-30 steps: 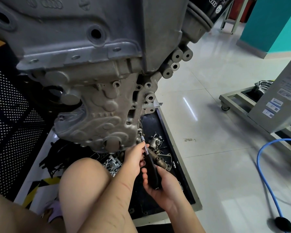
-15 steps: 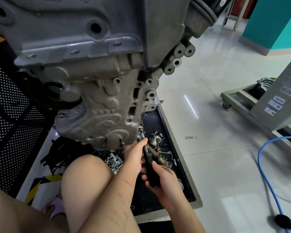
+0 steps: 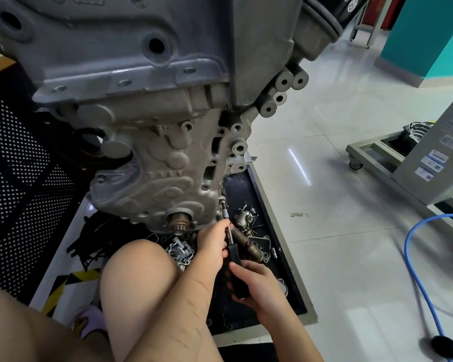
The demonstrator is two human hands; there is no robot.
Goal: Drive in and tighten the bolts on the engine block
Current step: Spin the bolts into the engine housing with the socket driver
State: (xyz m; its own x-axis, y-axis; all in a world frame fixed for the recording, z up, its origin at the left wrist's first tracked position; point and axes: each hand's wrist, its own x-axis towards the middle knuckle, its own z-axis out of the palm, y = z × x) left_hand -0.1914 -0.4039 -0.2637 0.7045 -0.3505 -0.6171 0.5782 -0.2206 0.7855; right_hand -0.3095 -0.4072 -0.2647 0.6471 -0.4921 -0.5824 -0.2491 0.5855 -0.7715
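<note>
Head view: large grey cast-metal engine block (image 3: 152, 105) fills the upper left, its top cut off by the frame. Right hand (image 3: 256, 283) grips the black-handled steel-shaft driver (image 3: 234, 259); handle end hidden in the palm. Left hand (image 3: 211, 242) pinches the shaft. Driver tip meets a small bolt (image 3: 222, 202) at the block's lower right edge; bolt head hard to make out. Black parts tray (image 3: 249, 194) lies beneath.
</note>
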